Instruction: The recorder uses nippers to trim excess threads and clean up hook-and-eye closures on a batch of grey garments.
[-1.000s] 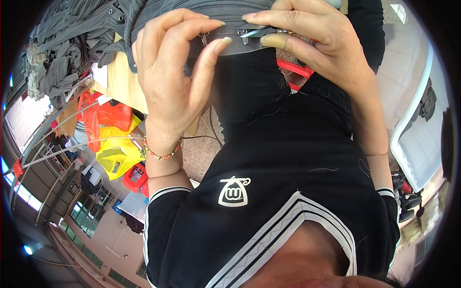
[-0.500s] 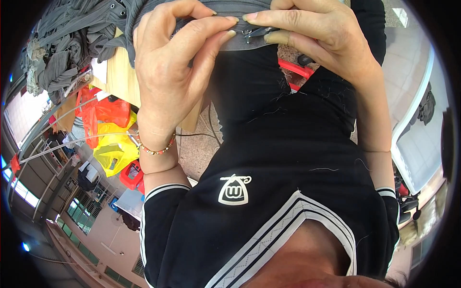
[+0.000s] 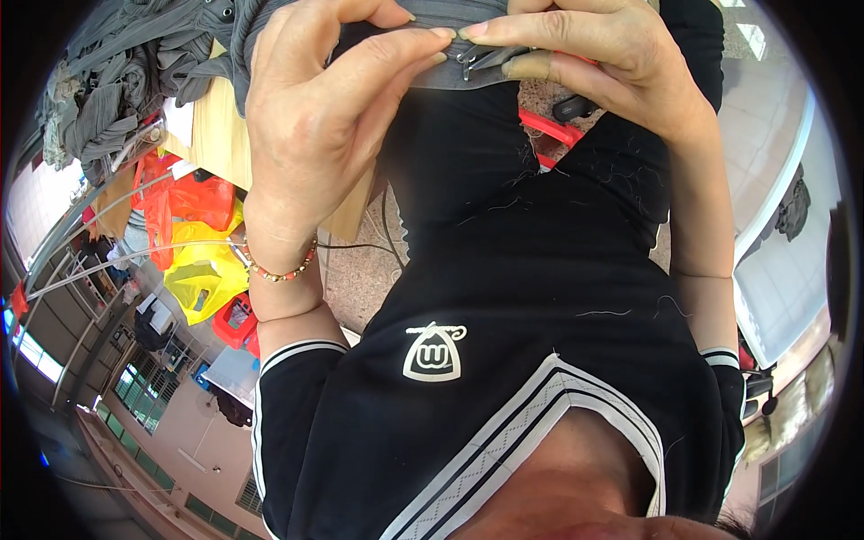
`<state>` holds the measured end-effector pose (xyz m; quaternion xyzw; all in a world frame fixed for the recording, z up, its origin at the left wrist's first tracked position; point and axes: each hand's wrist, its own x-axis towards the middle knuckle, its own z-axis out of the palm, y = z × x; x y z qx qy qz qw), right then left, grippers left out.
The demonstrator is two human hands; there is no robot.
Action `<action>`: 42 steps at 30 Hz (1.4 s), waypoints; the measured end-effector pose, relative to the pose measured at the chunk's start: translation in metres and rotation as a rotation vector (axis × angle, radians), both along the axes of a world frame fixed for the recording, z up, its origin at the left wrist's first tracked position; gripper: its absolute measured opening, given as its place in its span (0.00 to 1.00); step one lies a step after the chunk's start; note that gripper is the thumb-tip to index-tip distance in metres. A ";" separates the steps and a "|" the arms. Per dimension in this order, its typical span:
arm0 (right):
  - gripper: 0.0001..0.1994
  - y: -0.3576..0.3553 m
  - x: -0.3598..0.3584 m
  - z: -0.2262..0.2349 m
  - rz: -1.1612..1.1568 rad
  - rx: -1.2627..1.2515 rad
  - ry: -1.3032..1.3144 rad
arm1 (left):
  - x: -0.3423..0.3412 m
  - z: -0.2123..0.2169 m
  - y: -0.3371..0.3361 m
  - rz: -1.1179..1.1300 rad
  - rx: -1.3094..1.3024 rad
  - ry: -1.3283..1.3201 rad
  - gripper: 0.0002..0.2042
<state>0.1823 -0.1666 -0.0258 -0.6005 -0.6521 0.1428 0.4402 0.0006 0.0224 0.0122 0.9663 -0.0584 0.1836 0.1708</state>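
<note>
Grey ribbed fabric lies across my lap at the top of the view, with a smooth band along its near edge. My left hand is closed, thumb and forefinger pinched at the cloth. Opposite it, almost touching, the fingertips of my right hand pinch the same spot. A dark, pointed blade-like tool, perhaps thread snips, juts from under my right fingers; its rest is hidden. Beside its tip a small shiny metal piece, like a hook or pin, sits on the band. One right finger wears a tan wrap.
More grey garments are heaped at the far left by a wooden board. Red and yellow plastic bags hang at the left. A white-rimmed tray or table stands right. Something red shows between my legs.
Both hands keep their pinch on the grey fabric. My left hand has shifted slightly left in the view, and the metal piece and tool show at a slightly different angle.
</note>
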 end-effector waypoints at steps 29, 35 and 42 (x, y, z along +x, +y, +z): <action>0.18 -0.001 -0.013 0.002 -0.092 0.019 -0.037 | -0.004 -0.027 -0.014 0.031 0.156 -0.245 0.11; 0.15 0.012 -0.015 -0.014 -0.082 0.457 -0.037 | -0.012 -0.030 -0.015 0.074 0.112 -0.253 0.11; 0.20 -0.012 -0.018 0.013 -0.216 -0.008 0.037 | -0.024 -0.031 -0.028 0.116 -0.113 -0.283 0.10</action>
